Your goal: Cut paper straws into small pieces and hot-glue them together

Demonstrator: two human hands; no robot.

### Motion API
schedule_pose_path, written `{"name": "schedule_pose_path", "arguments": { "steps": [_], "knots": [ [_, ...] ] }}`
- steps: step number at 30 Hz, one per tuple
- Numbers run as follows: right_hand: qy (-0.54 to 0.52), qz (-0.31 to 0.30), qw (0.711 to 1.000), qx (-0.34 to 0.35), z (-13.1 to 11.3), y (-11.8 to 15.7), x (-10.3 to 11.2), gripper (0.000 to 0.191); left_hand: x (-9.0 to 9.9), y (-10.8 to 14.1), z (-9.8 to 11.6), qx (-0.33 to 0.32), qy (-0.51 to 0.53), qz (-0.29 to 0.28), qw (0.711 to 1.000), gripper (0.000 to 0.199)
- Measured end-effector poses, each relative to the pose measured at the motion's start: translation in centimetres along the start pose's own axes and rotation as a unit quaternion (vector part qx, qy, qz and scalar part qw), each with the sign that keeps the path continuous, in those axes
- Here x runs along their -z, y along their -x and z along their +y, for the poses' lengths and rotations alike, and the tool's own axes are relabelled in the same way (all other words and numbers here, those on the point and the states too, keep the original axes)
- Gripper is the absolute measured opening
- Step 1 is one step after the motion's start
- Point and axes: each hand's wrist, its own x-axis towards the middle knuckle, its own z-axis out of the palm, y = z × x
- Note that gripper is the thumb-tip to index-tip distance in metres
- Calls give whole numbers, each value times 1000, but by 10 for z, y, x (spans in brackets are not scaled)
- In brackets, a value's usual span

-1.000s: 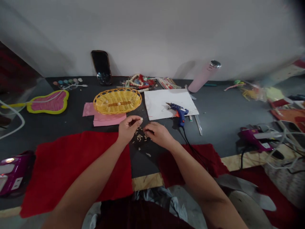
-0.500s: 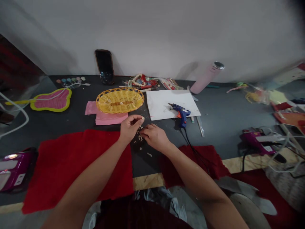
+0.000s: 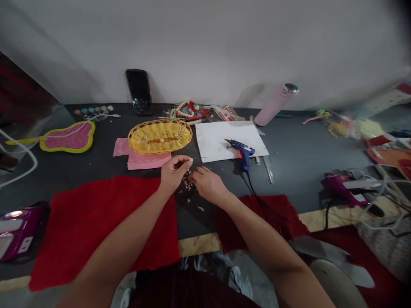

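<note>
A small cream-white piece [image 3: 191, 160] is pinched between the thumb and fingertips of my left hand [image 3: 172, 172]. My right hand [image 3: 207, 182] is just to the right, its fingers curled together and low over the table; anything between them is hidden. Several small pale bits [image 3: 187, 185] lie scattered on the dark tabletop beside and below its fingertips. Just beyond my left hand is a yellow woven basket [image 3: 154, 145], resting partly over pink sheets [image 3: 149, 162]. A blue glue gun [image 3: 243, 152] lies on a white board [image 3: 212, 137] to the right.
Red cloths [image 3: 112, 209] cover the front edge at the left and right. A phone [image 3: 139, 92] and a pink bottle [image 3: 272, 106] stand by the wall. Purple devices [image 3: 27, 229] sit at both sides. A black cord [image 3: 252, 184] trails from the glue gun.
My right hand has shifted very slightly at the pale bits, and its fingers are more tucked in. My left hand keeps its pinch on the small piece. The view has moved slightly.
</note>
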Motion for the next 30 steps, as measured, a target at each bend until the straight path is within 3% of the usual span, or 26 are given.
{"name": "schedule_pose_path", "arguments": {
  "steps": [6, 15, 24, 27, 30],
  "knots": [
    [-69, 28, 997, -8, 8, 3, 10, 17, 0, -1, -1, -5, -5, -2, 1000, 21],
    [10, -33, 999, 37, -1, -2, 6, 19, 1, 0, 0, -4, -12, -2, 1000, 22],
    [22, -38, 998, 38, -3, -1, 13, 17, 1, 0, -2, -3, -11, -6, 1000, 21],
    [-20, -2, 1000, 6, -2, -2, 10, 14, 2, -1, -2, -5, -17, -6, 1000, 21],
    [-153, 92, 982, -56, 3, -1, 9, 12, 2, 0, -2, -12, -34, -5, 999, 21]
  ]
}}
